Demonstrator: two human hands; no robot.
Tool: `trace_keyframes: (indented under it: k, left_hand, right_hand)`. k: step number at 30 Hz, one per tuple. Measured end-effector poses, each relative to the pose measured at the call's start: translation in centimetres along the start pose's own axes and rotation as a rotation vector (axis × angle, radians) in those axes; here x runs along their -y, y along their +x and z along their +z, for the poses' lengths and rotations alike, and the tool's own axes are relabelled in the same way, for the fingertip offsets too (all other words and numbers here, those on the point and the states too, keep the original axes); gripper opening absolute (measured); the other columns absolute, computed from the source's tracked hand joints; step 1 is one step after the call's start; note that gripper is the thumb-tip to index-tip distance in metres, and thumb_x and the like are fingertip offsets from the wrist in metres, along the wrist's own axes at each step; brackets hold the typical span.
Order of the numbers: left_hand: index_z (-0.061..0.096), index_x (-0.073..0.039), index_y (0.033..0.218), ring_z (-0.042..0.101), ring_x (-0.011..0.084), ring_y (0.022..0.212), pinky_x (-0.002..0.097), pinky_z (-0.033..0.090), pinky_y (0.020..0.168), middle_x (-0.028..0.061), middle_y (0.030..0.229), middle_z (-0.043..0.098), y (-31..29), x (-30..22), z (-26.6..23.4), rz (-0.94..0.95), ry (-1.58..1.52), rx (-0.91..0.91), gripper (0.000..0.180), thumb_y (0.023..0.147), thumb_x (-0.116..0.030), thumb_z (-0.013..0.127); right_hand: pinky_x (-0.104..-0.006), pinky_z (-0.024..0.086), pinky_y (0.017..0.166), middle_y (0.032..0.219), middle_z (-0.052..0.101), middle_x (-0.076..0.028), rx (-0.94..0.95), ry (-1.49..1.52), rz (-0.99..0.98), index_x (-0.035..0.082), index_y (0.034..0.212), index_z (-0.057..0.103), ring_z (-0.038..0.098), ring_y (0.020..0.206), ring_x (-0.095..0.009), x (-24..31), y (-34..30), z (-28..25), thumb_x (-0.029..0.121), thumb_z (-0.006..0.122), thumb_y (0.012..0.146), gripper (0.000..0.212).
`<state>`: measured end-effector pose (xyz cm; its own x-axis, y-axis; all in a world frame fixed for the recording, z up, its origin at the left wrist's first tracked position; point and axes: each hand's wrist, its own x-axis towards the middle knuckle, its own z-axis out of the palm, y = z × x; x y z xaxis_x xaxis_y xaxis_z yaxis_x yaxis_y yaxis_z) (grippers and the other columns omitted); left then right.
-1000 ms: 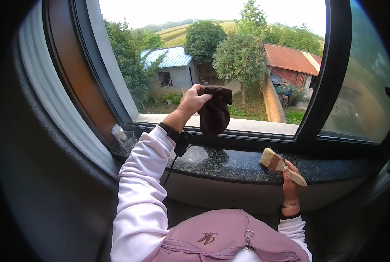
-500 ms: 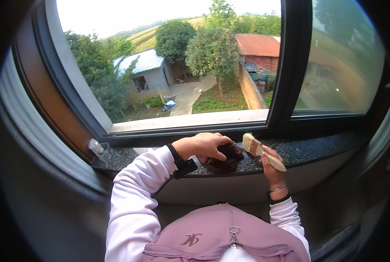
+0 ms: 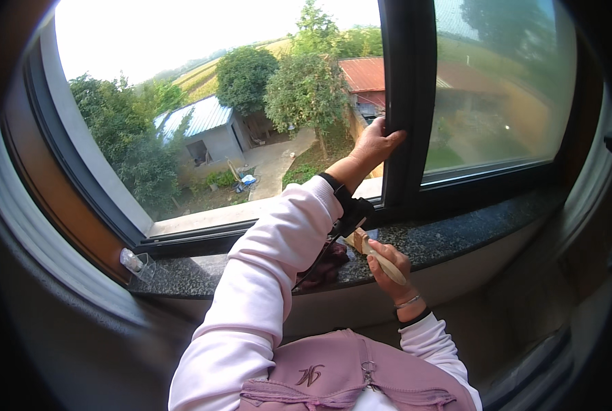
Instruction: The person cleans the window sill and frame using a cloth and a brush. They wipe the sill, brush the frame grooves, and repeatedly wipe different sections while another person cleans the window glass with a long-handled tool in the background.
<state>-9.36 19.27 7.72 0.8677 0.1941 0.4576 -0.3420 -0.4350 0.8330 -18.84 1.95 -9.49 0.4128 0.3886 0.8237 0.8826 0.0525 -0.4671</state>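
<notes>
My left hand (image 3: 374, 145) reaches up and away, its fingers hooked round the edge of the dark window frame (image 3: 408, 96). Its sleeve and a black wrist strap cover part of the sill. Lower down, my right hand (image 3: 393, 270) grips a flat paintbrush (image 3: 391, 266) by its pale wooden handle. The brush head points up and left over the sill, and my left wrist partly hides its bristles. A crumpled dark reddish-brown cloth (image 3: 325, 268) lies on the speckled granite sill (image 3: 456, 229), left of the brush and partly behind my left arm.
A clear plastic cup or holder (image 3: 141, 267) with something whitish stands at the sill's left end. The window opening is on the left; a glass pane (image 3: 497, 103) fills the right side. Outside are trees (image 3: 247, 75), a shed (image 3: 206, 133) and a yard path.
My left hand has let go of the dark cloth and moved up and right onto the window frame. My right hand has shifted slightly left with the paintbrush. The view has turned a little right.
</notes>
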Motion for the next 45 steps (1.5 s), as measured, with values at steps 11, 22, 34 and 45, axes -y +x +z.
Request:
trace_keyframes:
  k: [11, 22, 34, 45]
  left_hand:
    - [0.058, 0.005, 0.11, 0.059, 0.0112, 0.089, 0.0245, 0.047, 0.083, 0.005, 0.099, 0.065, -0.4, -0.7, -1.1, -0.061, -0.158, 0.094, 0.033, 0.082, -0.009, 0.068]
    - [0.059, 0.005, 0.107, 0.058, 0.0083, 0.087, 0.0224, 0.047, 0.08, 0.0022, 0.098, 0.064, -0.8, -0.4, -2.2, -0.056, -0.249, 0.154, 0.028, 0.083, -0.009, 0.067]
    - [0.063, -0.002, 0.103, 0.053, 0.004, 0.071, 0.0199, 0.041, 0.062, -0.0019, 0.087, 0.064, -4.5, 0.5, -8.2, -0.02, -0.227, 0.112, 0.027, 0.082, -0.017, 0.071]
    - [0.058, -0.005, 0.115, 0.06, 0.0093, 0.088, 0.0245, 0.048, 0.077, 0.0006, 0.1, 0.064, -13.4, 0.8, -21.7, -0.124, -0.109, -0.043, 0.036, 0.084, -0.017, 0.069]
  right_hand:
    - [-0.0335, 0.05, 0.058, 0.079, 0.061, -0.01, 0.013, 0.061, 0.072, 0.008, 0.109, 0.061, 0.062, 0.065, -0.026, 0.2, 0.1, -0.6, 0.01, 0.063, 0.08, 0.029]
    - [-0.0328, 0.051, 0.06, 0.079, 0.062, -0.011, -0.026, 0.098, 0.114, 0.005, 0.107, 0.062, 0.062, 0.066, -0.026, 0.2, 0.1, -0.8, 0.007, 0.062, 0.079, 0.028]
    - [-0.0326, 0.051, 0.062, 0.081, 0.063, -0.012, -0.007, 0.097, 0.167, 0.003, 0.107, 0.062, 0.063, 0.068, -0.026, 0.0, 0.1, -0.8, 0.004, 0.063, 0.077, 0.029]
    - [-0.029, 0.047, 0.072, 0.09, 0.062, -0.011, 0.03, 0.137, 0.205, 0.0, 0.11, 0.061, 0.059, 0.078, -0.019, 0.4, -0.1, -0.5, 0.003, 0.057, 0.083, 0.028]
